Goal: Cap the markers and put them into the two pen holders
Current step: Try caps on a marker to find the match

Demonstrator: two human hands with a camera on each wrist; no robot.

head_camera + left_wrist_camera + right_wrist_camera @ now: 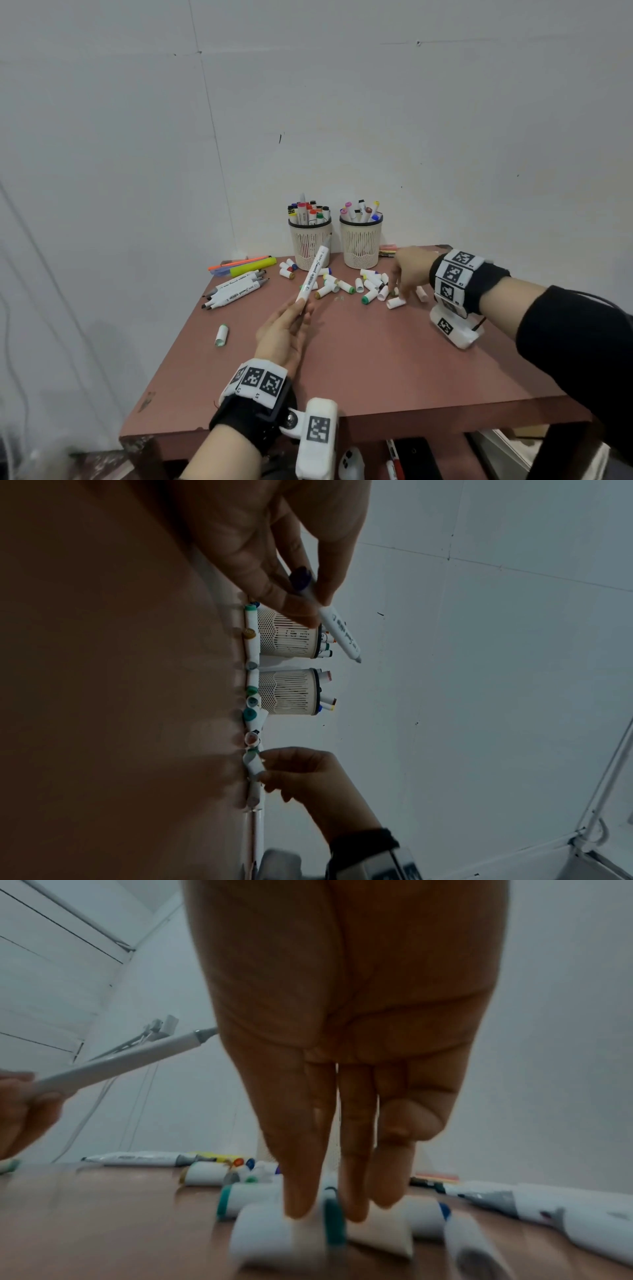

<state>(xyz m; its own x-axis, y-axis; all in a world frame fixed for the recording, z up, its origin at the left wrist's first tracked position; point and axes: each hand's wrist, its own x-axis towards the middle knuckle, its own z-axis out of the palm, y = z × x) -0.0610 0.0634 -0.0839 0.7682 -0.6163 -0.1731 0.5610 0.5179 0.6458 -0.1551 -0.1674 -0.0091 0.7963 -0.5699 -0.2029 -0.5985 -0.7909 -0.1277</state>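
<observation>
Holders (310, 243) at twelve o'clock look part-filled; we hold an uncapped marker (313, 274) in our left grip (286, 334), right fingers (399, 286) straight among loose caps (371, 286); more markers (234, 286) wait at ten o'clock on the desk (359, 359).

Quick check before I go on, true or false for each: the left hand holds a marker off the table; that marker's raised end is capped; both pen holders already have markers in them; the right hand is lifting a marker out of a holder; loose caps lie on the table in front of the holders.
1. The left hand holds a marker off the table. True.
2. That marker's raised end is capped. False: its grey tip is bare.
3. Both pen holders, left and right, have markers in them. True.
4. The right hand is lifting a marker out of a holder. False: its fingers reach down among the loose caps on the table.
5. Loose caps lie in front of the holders. True.
</observation>
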